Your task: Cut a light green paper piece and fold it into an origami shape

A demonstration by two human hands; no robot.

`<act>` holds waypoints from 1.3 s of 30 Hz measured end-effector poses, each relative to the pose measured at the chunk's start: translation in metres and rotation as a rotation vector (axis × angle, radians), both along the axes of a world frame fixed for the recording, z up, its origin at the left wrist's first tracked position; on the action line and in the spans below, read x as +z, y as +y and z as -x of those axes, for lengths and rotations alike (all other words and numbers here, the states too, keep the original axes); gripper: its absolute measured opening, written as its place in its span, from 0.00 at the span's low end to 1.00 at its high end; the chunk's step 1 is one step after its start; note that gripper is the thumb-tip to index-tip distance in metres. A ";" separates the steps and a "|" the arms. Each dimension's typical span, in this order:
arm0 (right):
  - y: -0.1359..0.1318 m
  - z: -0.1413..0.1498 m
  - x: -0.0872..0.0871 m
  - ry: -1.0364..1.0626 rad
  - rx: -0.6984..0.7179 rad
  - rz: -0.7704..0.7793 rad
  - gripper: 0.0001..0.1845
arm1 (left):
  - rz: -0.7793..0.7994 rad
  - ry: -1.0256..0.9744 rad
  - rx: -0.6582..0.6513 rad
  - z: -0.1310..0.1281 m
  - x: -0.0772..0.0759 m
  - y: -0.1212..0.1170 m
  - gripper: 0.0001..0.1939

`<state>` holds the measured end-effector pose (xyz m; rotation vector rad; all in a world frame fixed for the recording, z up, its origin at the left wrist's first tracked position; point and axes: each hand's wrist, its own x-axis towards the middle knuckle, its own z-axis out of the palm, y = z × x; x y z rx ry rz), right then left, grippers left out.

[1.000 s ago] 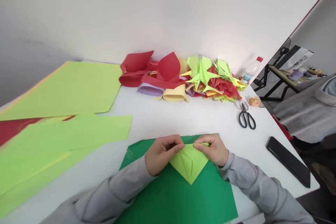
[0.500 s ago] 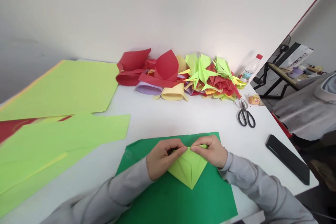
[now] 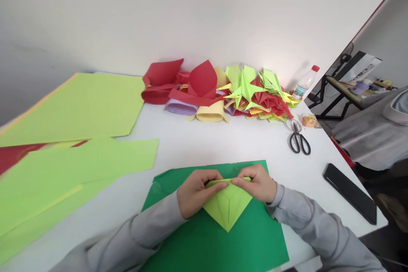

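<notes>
A light green folded paper (image 3: 228, 208), triangular with its point towards me, is held above the dark green sheet (image 3: 255, 238). My left hand (image 3: 199, 193) pinches its top edge on the left, thumb on the front face. On the right, my right hand (image 3: 256, 183) grips the same edge between thumb and fingers. The two thumb tips almost meet at the middle of that edge. Creases run down the paper's centre. The fingers behind the paper are partly hidden.
Light green sheets (image 3: 76, 110) lie at the left. Folded paper pieces (image 3: 202, 85) and star-like shapes (image 3: 245, 87) line the wall. Scissors (image 3: 299, 140), a black phone-like slab (image 3: 350, 193) and a bottle (image 3: 305, 83) are on the right. A person in grey (image 3: 369, 123) is beyond the table.
The paper's lower point has shifted slightly left, and the left part of its top edge shows more. Both hands keep their pinch in nearly the same place.
</notes>
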<state>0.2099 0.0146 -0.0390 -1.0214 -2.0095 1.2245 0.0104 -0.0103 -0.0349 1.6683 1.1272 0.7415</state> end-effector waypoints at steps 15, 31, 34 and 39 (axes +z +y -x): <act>-0.003 -0.001 0.005 0.006 0.111 -0.054 0.14 | -0.171 -0.037 -0.059 -0.004 0.006 -0.005 0.13; -0.007 0.001 0.010 0.004 0.269 -0.082 0.06 | -0.079 -0.064 -0.205 -0.006 0.003 -0.008 0.12; -0.004 0.000 0.013 0.032 0.293 -0.054 0.09 | -0.073 -0.088 -0.195 -0.005 0.005 -0.007 0.13; 0.001 -0.004 0.015 0.029 0.336 -0.022 0.06 | -0.053 -0.092 -0.176 -0.005 0.009 -0.006 0.12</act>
